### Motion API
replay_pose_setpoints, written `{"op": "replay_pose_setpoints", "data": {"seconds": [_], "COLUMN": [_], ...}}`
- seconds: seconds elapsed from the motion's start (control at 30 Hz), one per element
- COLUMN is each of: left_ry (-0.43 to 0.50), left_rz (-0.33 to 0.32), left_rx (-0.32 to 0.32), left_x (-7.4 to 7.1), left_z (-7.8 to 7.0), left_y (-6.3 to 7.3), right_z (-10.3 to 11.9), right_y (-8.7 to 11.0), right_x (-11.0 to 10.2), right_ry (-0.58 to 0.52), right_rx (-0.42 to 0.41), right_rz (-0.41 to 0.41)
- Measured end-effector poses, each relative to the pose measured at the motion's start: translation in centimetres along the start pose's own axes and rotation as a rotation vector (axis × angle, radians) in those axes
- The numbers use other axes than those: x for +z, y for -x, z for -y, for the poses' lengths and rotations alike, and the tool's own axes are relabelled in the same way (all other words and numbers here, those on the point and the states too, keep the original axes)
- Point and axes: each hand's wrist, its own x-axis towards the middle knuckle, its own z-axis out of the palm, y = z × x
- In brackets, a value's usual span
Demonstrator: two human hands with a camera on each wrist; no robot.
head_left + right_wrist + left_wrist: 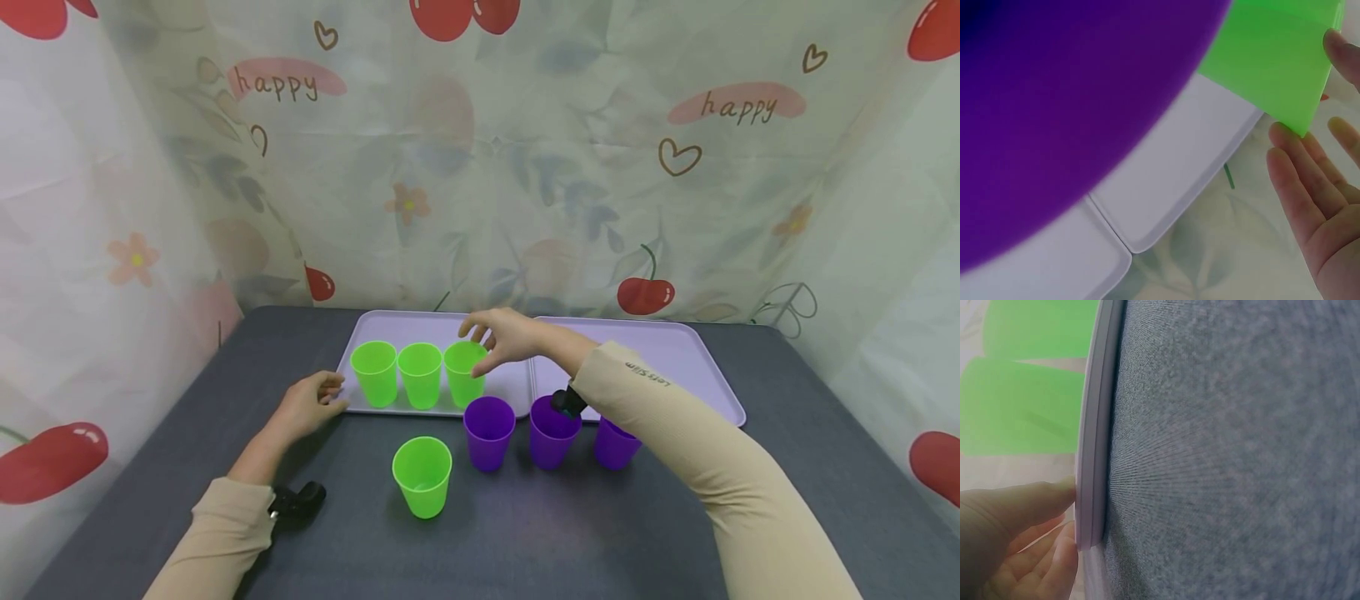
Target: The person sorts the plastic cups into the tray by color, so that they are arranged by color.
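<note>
Three green cups (421, 377) stand upright in a row on the left lilac tray (405, 322). My right hand (508, 337) is at the rim of the rightmost green cup (465, 385), its thumb and fingers spread apart. In the right wrist view the fingertips (1285, 131) are right at the edge of that cup's mouth. My left hand (309, 406) holds the tray's front left corner, the thumb (1054, 497) against the rim and the other fingers curled beside it. Another green cup (422, 477) stands on the dark tabletop in front.
Three purple cups (489, 435) stand in a row before the trays, the rightmost partly hidden by my right sleeve. A second lilac tray (637, 335) adjoins the first on the right. A patterned cloth (495, 167) hangs behind the dark table (525, 533).
</note>
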Motion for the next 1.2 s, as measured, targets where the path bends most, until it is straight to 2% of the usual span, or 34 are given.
{"op": "replay_pose_setpoints", "data": {"seconds": [0.3, 0.6, 0.77, 0.9, 1.07, 1.2], "left_ry": [-0.001, 0.005, 0.009, 0.011, 0.01, 0.009], "left_rz": [-0.009, 0.004, 0.018, 0.021, 0.015, 0.015], "left_rx": [0.016, -0.006, -0.024, -0.022, -0.015, -0.018], "left_x": [-0.1, -0.2, -0.1, -0.1, -0.1, 0.0], "left_z": [-0.1, -0.3, -0.4, -0.3, -0.2, 0.0], "left_y": [0.1, 0.1, 0.3, 0.3, 0.2, 0.1], "right_z": [-0.1, -0.1, 0.3, 0.7, 1.4, 2.0], "right_y": [-0.1, -0.1, 0.4, 1.2, 2.7, 4.1], "right_x": [0.5, 0.5, -0.1, -1.1, -1.9, -1.8], "right_ry": [0.013, 0.001, -0.03, -0.119, -0.213, -0.241], "right_rx": [0.004, -0.008, -0.022, -0.058, -0.109, -0.14], "right_rz": [0.022, 0.008, -0.047, -0.115, -0.188, -0.205]}}
